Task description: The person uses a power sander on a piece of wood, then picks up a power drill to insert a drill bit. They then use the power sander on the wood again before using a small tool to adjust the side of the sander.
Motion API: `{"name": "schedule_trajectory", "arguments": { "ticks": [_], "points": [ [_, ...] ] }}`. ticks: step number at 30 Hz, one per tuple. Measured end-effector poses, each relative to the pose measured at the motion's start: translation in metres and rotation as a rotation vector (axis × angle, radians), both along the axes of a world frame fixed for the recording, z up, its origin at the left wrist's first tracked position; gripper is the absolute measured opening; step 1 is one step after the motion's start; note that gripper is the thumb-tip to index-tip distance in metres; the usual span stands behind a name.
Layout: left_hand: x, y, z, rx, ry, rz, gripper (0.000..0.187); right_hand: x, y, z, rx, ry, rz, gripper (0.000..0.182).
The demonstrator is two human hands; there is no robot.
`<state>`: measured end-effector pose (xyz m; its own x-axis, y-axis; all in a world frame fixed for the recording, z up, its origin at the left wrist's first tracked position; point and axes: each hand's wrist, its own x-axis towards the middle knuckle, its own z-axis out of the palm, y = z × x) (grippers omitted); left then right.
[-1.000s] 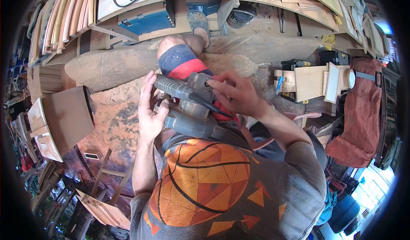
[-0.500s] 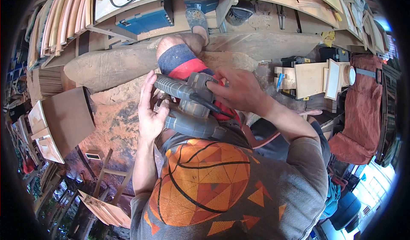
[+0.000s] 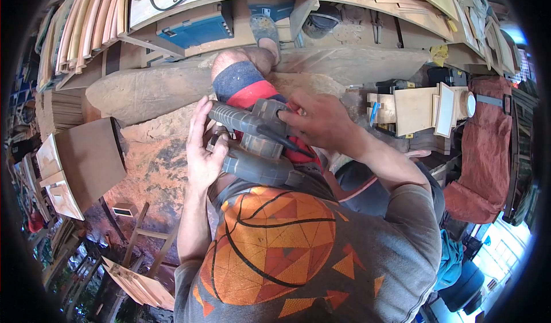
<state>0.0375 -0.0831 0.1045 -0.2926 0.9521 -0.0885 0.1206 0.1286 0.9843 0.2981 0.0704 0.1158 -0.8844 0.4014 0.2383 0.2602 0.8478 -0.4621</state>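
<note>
Fingers point(image 3: 290, 118) of the right hand point(image 3: 321, 125) curl over the grey power tool point(image 3: 252, 145) on the lap; left hand point(image 3: 201, 151) lies flat, fingers together, against its side.

Matt grey plastic power tool point(image 3: 252, 145), ribbed grip. At twelve o'clock, rough dusty wood slab point(image 3: 166, 90). At three o'clock, smooth pale plywood box point(image 3: 416, 110); rust-red cloth point(image 3: 488, 151).
</note>
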Motion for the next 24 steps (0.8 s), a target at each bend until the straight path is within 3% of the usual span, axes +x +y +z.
{"name": "schedule_trajectory", "arguments": {
  "ticks": [4,6,15,21,23,24],
  "points": [
    [0.003,0.002,0.004,-0.045,-0.086,0.010,0.073,0.000,0.002,0.007,0.050,-0.047,0.015,0.049],
    [0.002,0.003,0.001,0.006,-0.008,0.007,0.074,0.003,0.003,0.008,0.065,-0.087,0.012,0.050],
    [0.002,0.002,-0.002,-0.008,-0.076,0.013,0.077,0.008,-0.004,-0.004,-0.034,0.034,-0.047,0.040],
    [-0.003,0.003,-0.005,0.034,-0.061,-0.005,0.075,0.007,0.014,-0.001,-0.262,0.269,-0.164,0.030],
    [-0.009,0.004,-0.002,0.060,-0.043,-0.040,0.067,0.002,0.025,0.005,-0.557,0.368,-0.401,0.022],
    [-0.012,0.006,-0.001,0.088,-0.028,-0.074,0.062,-0.003,0.030,0.011,-0.545,0.376,-0.403,0.022]
  ]
}}
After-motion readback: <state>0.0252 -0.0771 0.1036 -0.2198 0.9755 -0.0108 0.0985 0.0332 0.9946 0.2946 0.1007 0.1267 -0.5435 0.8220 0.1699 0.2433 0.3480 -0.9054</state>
